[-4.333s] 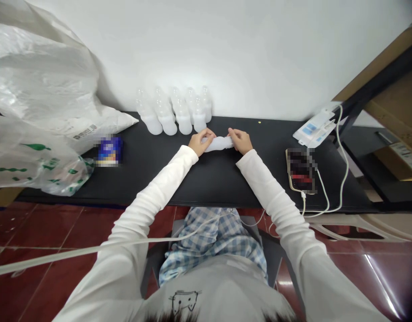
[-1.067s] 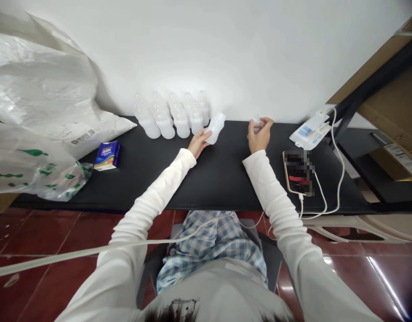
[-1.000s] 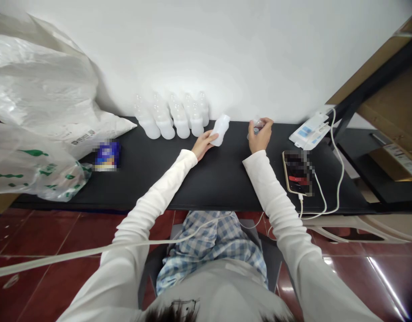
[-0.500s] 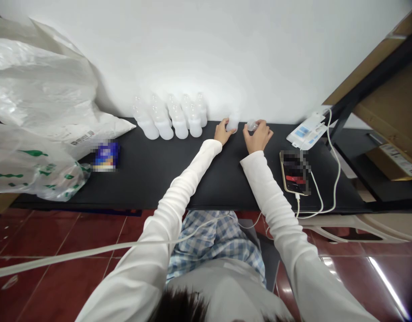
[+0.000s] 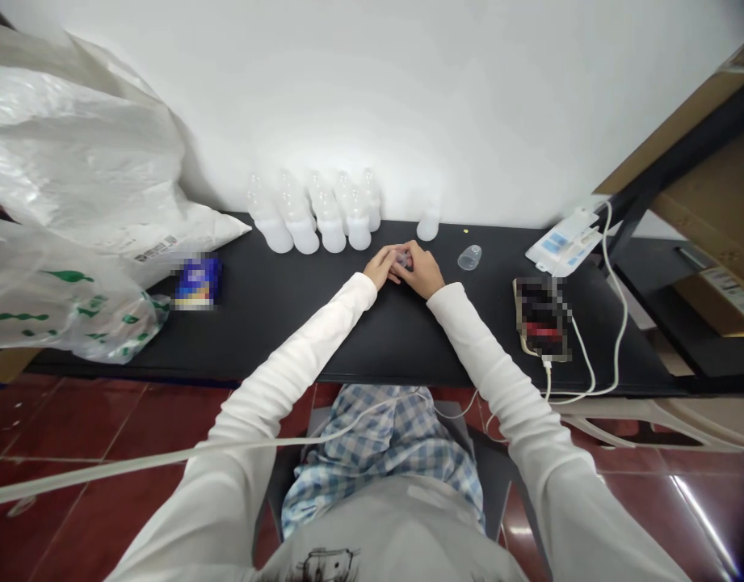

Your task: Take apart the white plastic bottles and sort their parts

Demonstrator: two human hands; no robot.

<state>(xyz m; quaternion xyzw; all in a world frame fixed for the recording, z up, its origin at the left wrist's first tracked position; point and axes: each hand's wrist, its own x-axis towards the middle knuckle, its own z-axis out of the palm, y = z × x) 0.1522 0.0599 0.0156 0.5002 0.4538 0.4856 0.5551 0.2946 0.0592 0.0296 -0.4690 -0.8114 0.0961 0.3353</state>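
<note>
My left hand [image 5: 382, 267] and my right hand [image 5: 421, 271] meet over the black table. Their fingers are closed around a small translucent piece [image 5: 401, 259], mostly covered, so its kind is unclear. Just beyond them a white bottle [image 5: 428, 228] stands upright near the wall; its upper part fades into the white behind. To the right of my right hand a clear plastic cap [image 5: 469, 257] lies on the table. Left of my hands, several white bottles [image 5: 332, 234] with clear domed tops stand grouped against the wall.
A blue packet [image 5: 197, 283] and big plastic bags [image 5: 86, 178] occupy the left side. Toward the right lie a phone [image 5: 540, 319] on a white cable [image 5: 617, 323] and a white-and-blue package [image 5: 564, 241]. A black shelf frame [image 5: 626, 190] rises at the right end.
My left hand has let go of the white bottle and come nearer. My right hand has moved left to meet it. A clear cap now lies near where my right hand was.
</note>
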